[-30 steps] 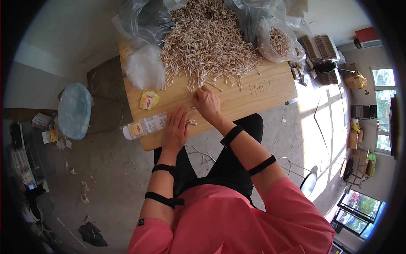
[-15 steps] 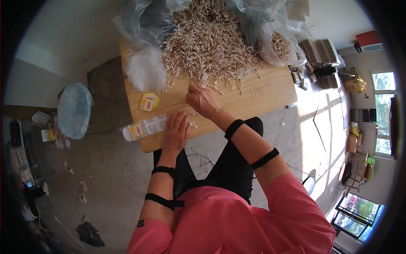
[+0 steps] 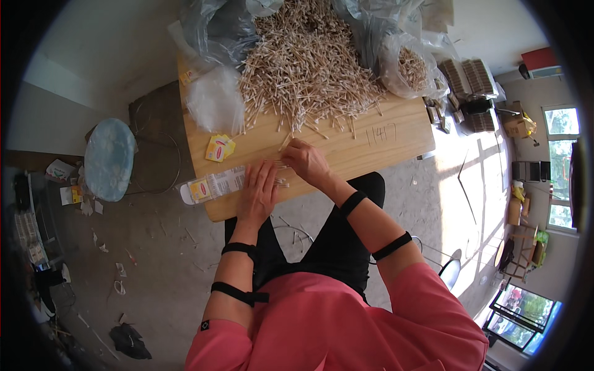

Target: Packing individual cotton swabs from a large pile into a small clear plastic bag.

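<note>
Hundreds of pale thin sticks (image 3: 306, 68) heap on my wooden table (image 3: 383, 145) among clear plastic bags (image 3: 213, 102), a long white-yellow label strip (image 3: 213, 184) lies beside my flat, spread left hand (image 3: 258, 193), two small yellow packets (image 3: 220, 148) above it, my right hand (image 3: 306, 162) pinching a few sticks (image 3: 279, 166).

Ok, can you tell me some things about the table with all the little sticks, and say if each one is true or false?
1. A big pile of small sticks lies on the wooden table. True.
2. The left hand is lifted high above the table. False: it rests flat at the near edge, over a few sticks.
3. The right hand is beside the left hand, near the pile's edge. True.
4. The small yellow packets lie on top of the pile. False: they lie on bare wood, left of the hands.
</note>
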{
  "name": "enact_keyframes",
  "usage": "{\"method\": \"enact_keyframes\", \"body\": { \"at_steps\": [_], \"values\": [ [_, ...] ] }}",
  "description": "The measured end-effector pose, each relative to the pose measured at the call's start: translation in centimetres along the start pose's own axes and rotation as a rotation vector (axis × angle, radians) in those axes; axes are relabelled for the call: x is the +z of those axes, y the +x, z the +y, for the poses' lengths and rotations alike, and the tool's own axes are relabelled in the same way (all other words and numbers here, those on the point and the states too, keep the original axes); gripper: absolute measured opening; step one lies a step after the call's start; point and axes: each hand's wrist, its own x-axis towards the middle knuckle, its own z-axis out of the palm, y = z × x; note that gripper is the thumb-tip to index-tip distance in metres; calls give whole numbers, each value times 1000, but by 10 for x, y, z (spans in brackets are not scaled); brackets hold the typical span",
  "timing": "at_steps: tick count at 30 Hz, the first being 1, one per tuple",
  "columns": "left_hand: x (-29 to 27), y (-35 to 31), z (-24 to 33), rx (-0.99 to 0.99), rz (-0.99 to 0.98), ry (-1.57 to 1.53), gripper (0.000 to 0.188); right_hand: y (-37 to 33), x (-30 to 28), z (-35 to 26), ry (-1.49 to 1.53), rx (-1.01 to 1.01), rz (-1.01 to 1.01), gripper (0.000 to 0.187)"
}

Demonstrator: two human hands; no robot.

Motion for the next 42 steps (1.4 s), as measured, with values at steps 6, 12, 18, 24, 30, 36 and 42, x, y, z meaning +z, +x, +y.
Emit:
{"method": "enact_keyframes", "body": {
  "at_steps": [6, 12, 18, 24, 30, 36, 42],
  "values": [
    [-3, 1, 1, 10, -69, 65, 62, 12, -1, 2, -19, 69, 204, 7],
    [-2, 2, -1, -3, -66, 54, 57, 6, 15, -13, 38, 323, 195, 12],
    [-1, 2, 2, 28, -23, 51, 53, 13, 10, -1, -50, 376, 285, 16],
    [0, -2, 0, 18, -28, 53, 54, -8, -11, 15, -11, 190, 133, 11],
    [1, -1, -1, 21, -32, 41, 55, 6, -18, 12, -44, -107, 185, 20],
    [0, 1, 2, 15, -21, 32, 55, 18, -10, 25, -76, 13, 42, 14],
    [0, -2, 0, 17, -28, 54, 54, 1, -13, 20, -75, 172, 92, 10]
  ]
}}
